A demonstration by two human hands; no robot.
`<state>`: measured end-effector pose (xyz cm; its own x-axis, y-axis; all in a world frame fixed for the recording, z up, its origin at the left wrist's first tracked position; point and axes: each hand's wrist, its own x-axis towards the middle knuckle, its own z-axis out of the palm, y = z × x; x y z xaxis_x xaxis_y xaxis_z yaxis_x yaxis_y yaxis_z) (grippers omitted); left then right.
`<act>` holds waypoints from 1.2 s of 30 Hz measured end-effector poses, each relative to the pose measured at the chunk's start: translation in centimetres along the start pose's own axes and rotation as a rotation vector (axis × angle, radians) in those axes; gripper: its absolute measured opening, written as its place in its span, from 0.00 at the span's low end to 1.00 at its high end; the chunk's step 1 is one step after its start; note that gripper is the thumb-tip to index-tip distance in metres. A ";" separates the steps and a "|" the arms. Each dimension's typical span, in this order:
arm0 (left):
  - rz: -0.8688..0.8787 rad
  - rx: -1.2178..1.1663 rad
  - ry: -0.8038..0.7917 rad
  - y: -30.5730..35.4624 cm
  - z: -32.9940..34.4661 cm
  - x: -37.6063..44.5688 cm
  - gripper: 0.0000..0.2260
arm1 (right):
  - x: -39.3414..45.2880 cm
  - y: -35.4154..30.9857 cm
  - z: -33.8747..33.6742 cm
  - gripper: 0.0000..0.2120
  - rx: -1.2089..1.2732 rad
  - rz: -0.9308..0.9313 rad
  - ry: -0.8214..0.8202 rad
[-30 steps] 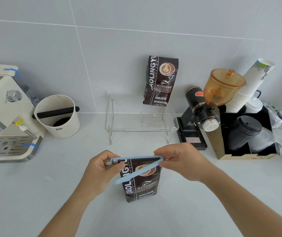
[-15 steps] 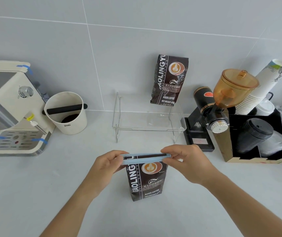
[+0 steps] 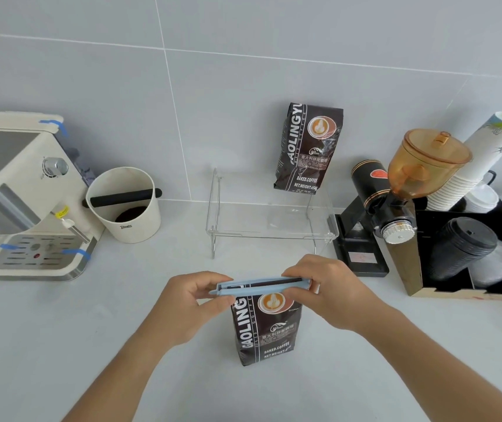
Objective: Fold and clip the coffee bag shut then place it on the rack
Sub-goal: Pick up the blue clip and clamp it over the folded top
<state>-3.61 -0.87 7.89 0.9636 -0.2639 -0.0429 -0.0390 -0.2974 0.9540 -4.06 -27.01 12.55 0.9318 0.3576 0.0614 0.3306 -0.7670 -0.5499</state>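
Coffee bag [image 3: 266, 327] upright on counter, top folded, blue clip [image 3: 262, 287] across it. Left hand [image 3: 192, 303] and right hand [image 3: 326, 290] pinch clip ends. Latch unclear. Clear rack [image 3: 274, 236] placement remains.

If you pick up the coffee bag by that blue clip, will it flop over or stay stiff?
The coffee bag stands upright unaided and looks plump, so it is probably fairly firm and heavy for its size. Its glossy film may be slippery. The blue clip spans the folded top between the left hand and right hand, so it would likely hang straight.
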 end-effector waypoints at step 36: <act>0.133 0.390 -0.012 1.4 0.0 -1.3 0.07 | -1.6 0.0 1.3 0.08 -0.006 -0.023 0.102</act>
<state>-4.90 -0.98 9.26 0.9402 -0.3338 0.0677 -0.2630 -0.5850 0.7672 -5.71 -26.88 11.38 0.9343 0.3191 0.1589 0.3527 -0.7624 -0.5425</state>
